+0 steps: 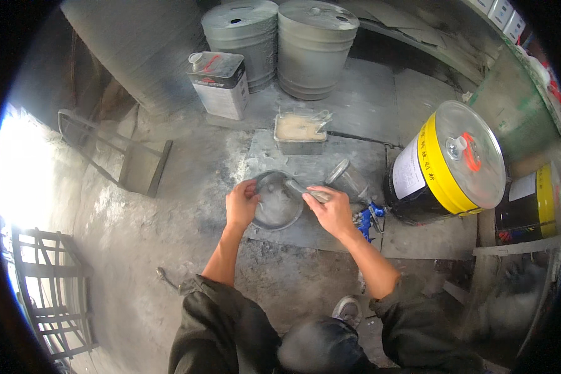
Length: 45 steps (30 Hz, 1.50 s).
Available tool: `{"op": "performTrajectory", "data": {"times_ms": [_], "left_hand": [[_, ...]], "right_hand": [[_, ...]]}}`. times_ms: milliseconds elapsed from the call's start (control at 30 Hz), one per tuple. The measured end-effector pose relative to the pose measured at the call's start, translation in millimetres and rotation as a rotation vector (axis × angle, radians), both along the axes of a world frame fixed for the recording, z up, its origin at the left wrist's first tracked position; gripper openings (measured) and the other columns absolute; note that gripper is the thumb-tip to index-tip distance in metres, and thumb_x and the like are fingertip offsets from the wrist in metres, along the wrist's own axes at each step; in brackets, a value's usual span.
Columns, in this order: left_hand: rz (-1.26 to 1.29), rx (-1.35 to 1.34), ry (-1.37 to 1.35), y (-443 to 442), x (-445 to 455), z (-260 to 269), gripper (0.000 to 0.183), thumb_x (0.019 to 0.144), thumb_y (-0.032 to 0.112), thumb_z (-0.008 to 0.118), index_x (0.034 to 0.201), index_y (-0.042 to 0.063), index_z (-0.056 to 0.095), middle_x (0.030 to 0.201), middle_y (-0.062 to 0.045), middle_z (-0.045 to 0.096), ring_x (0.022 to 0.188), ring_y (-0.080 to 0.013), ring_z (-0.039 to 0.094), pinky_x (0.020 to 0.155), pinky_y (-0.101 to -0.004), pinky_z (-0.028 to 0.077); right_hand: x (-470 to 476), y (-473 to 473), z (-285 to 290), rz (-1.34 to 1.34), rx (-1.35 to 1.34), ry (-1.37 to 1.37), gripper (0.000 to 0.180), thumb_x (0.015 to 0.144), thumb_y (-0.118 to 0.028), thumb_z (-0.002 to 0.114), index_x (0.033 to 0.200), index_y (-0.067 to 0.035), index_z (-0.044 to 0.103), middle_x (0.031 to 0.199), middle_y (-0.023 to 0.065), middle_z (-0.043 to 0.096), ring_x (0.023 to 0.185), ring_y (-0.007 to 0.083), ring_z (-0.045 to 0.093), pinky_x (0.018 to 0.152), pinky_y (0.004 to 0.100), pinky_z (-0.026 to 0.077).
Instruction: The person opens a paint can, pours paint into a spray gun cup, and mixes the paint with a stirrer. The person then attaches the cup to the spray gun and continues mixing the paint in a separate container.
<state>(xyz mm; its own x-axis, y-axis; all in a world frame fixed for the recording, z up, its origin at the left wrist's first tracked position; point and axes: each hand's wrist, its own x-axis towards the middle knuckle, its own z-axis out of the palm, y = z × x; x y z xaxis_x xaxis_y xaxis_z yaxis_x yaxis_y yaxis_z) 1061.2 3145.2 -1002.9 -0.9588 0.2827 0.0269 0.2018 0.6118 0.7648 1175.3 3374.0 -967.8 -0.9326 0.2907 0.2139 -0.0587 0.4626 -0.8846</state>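
Note:
A round grey pan (276, 203) rests on the dusty boards before me. At its left rim is my left hand (243, 202), its fingers curled against the edge. My right hand (329, 205) grips a brush (297, 185) by the handle, and the brush's head lies over the pan's upper right rim. Just behind that hand a clear spray-gun cup (347, 177) lies tilted, with a blue spray gun (368, 220) attached or touching it; I cannot tell which. Farther back, a rectangular tin (301, 147) holds pale beige material and a tool.
Two grey metal drums (315, 51) and a rectangular solvent can (220, 96) stand at the back. To the right is a large black and yellow drum (442, 163). On the left are a metal-framed stand (145, 163) and a slatted rack (51, 271).

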Motion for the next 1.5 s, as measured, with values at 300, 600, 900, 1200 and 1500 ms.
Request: {"op": "performTrajectory", "data": {"times_ms": [300, 600, 900, 1200, 1500], "left_hand": [[0.154, 0.02, 0.238, -66.9, -4.8, 46.7, 0.04, 0.08, -0.003, 0.069, 0.12, 0.005, 0.063, 0.096, -0.012, 0.069, 0.083, -0.0232, 0.069, 0.075, -0.0361, 0.057], [0.563, 0.56, -0.679, -137.6, 36.3, -55.7, 0.056, 0.084, -0.007, 0.068, 0.135, -0.008, 0.047, 0.092, -0.013, 0.067, 0.076, -0.0197, 0.068, 0.065, -0.0321, 0.06], [0.394, 0.209, -0.549, -133.3, 43.8, -80.7, 0.046, 0.085, 0.01, 0.075, 0.125, -0.004, 0.058, 0.102, -0.014, 0.068, 0.074, -0.0191, 0.068, 0.062, -0.0296, 0.057], [0.23, 0.553, -0.27, -99.9, 48.1, 18.8, 0.021, 0.094, 0.008, 0.063, 0.112, -0.002, 0.064, 0.096, -0.008, 0.069, 0.079, -0.0126, 0.066, 0.067, -0.0271, 0.056], [-0.44, 0.285, -0.805, 13.1, 85.9, 58.7, 0.033, 0.098, 0.019, 0.064, 0.125, 0.001, 0.062, 0.108, -0.008, 0.069, 0.094, -0.0164, 0.067, 0.078, -0.0302, 0.057]], "right_hand": [[-27.8, -6.6, -15.5, 0.607, 0.587, -0.176, 0.031, 0.082, -0.025, 0.071, 0.109, -0.01, 0.069, 0.104, 0.011, 0.064, 0.093, 0.0304, 0.066, 0.079, 0.0413, 0.053], [-25.6, -15.8, -24.6, 0.432, 0.367, -0.161, 0.024, 0.076, -0.012, 0.066, 0.1, -0.01, 0.064, 0.102, 0.0082, 0.063, 0.09, 0.0324, 0.065, 0.079, 0.0422, 0.052], [69.5, 36.7, -35.9, -0.154, 0.394, -0.195, 0.041, 0.077, -0.005, 0.075, 0.114, -0.008, 0.056, 0.103, 0.0108, 0.065, 0.089, 0.0279, 0.065, 0.075, 0.0421, 0.052], [167.6, 50.5, -95.7, -0.523, 0.449, -0.517, 0.049, 0.075, -0.032, 0.08, 0.108, -0.003, 0.059, 0.119, 0.0158, 0.054, 0.103, 0.0385, 0.062, 0.084, 0.0495, 0.05], [136.6, 4.6, -52.3, -0.444, 0.178, -0.339, 0.039, 0.081, -0.023, 0.073, 0.105, 0.003, 0.055, 0.109, 0.0206, 0.051, 0.1, 0.0393, 0.055, 0.086, 0.0438, 0.047]]}}
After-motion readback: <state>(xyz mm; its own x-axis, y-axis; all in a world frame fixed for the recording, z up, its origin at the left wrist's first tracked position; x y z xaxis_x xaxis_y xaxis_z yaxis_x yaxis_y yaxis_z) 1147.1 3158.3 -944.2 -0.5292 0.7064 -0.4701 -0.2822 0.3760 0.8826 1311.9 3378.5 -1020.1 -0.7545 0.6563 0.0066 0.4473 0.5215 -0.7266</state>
